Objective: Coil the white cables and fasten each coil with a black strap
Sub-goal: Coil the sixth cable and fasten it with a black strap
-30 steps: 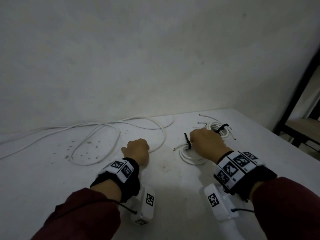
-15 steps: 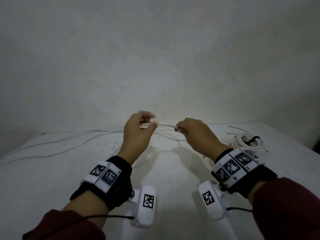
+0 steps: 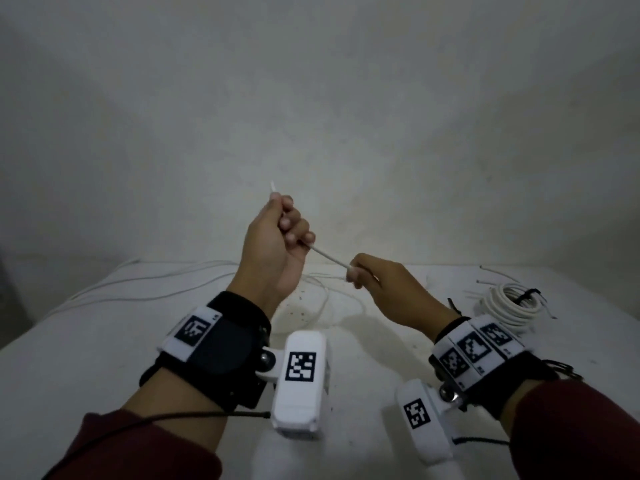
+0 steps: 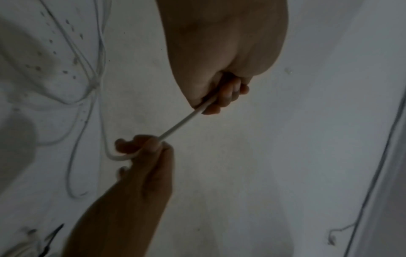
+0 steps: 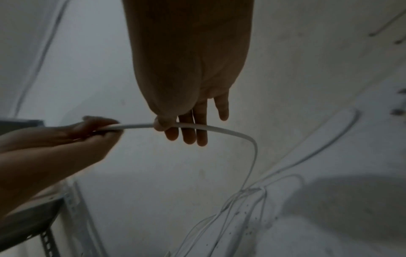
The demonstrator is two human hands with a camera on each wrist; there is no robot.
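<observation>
White table (image 3: 104, 358) fills the lower half of the head view, its surface dim and speckled with small dark marks near the middle. Grey-white wall (image 3: 311, 116) rises behind it.

Loose white cable (image 3: 329, 259) is the next largest thing: long strands trail off across the table's left side, a few slack loops lie on the speckled patch under the hands, and one short stretch is lifted clear of the surface, taut between both hands. Cable end pokes up just above the left fist.

Finished coil (image 3: 509, 303) sits on the right side of the table, well apart from the loose strands, bound by a black strap (image 3: 528, 294). A few stray wire ends stick out near it.

Left hand (image 3: 277, 237) is raised above the table, fingers curled in a fist round the cable, thumb side up. Left wrist view confirms the cable leaving the bottom of the fist toward the other hand.

Right hand (image 3: 384, 282) is lower and to the right, thumb and forefinger pinching the cable; right wrist view shows the other fingers hanging fairly straight behind it, and the cable bending down past them to the loops on the table.

Both wrists wear black bands with white tagged camera blocks; dark red sleeves (image 3: 571, 427) at the bottom edge.
</observation>
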